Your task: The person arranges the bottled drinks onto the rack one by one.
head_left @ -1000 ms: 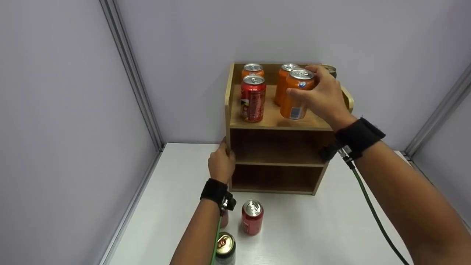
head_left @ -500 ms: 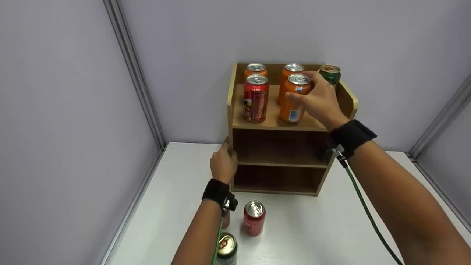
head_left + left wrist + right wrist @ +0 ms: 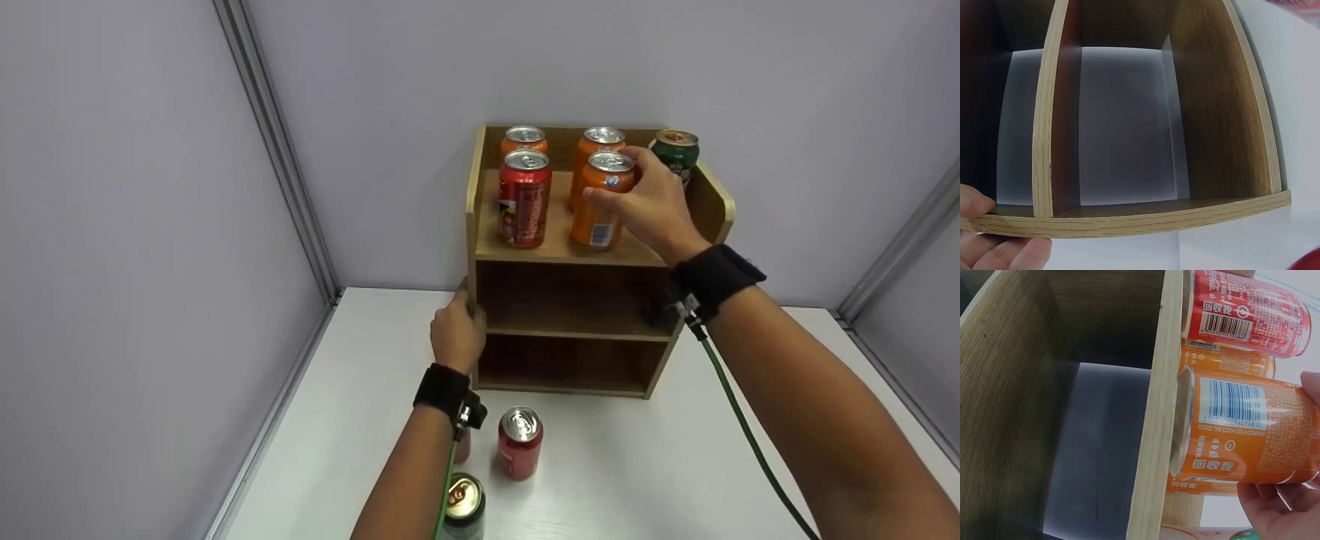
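My right hand grips an orange soda can from its right side, thumb in front. The can stands upright at the front of the wooden shelf's top board; the right wrist view shows the can's base at the board's edge. To its left stands a red can. Behind are two more orange cans and, at the back right, a green can. My left hand holds the shelf's left side panel, with the thumb inside and fingers outside.
On the white table before the shelf stand a red can and a dark can with a gold top. Another reddish can is mostly hidden by my left wrist. Grey walls enclose the back and sides.
My right hand has lowered the orange can slightly onto the top board's front and still grips it. The green can now shows more fully. My left hand keeps its hold on the side panel.
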Demonstrator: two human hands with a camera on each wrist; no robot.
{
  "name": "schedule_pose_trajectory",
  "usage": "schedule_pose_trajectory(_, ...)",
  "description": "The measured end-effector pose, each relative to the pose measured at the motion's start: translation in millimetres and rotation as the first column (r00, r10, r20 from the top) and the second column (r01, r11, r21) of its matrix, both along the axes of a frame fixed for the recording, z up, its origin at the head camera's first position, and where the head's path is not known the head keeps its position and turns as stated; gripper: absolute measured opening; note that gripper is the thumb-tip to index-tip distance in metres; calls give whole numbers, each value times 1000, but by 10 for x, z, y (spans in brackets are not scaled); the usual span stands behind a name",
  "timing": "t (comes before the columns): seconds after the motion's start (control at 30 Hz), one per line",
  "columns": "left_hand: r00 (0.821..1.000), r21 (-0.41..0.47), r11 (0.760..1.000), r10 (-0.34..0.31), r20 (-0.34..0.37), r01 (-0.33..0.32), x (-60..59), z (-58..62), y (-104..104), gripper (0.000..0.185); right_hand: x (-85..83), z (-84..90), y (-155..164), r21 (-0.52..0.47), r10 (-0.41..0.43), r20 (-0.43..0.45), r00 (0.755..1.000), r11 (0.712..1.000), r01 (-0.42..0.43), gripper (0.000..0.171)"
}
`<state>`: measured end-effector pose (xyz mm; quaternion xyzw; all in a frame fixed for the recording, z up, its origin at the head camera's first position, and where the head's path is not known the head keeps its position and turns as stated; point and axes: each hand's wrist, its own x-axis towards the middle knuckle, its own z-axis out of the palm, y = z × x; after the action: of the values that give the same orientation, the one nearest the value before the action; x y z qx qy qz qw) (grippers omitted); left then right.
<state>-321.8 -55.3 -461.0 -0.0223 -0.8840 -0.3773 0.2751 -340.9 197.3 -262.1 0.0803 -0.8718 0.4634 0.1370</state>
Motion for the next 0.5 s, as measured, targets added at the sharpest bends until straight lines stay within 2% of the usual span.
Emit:
schedule_pose_trajectory(0.17,1000,-11,1000,-7,-2,7,-1,19,21,36,-1,-15,24,-14,4,-11,1000,1000,-4,84)
schedule_pose_trajectory(0.37,1000,-10,1000,3,10,-3,0,14,19,21,8,-41,54,-17,40,1,999,999,-40,93)
schedule_pose_trajectory(0.5,1000,-13,1000,11,8,-11,-1,9,12,22,52,-54,82,6,40,-24,999,999,-40,99)
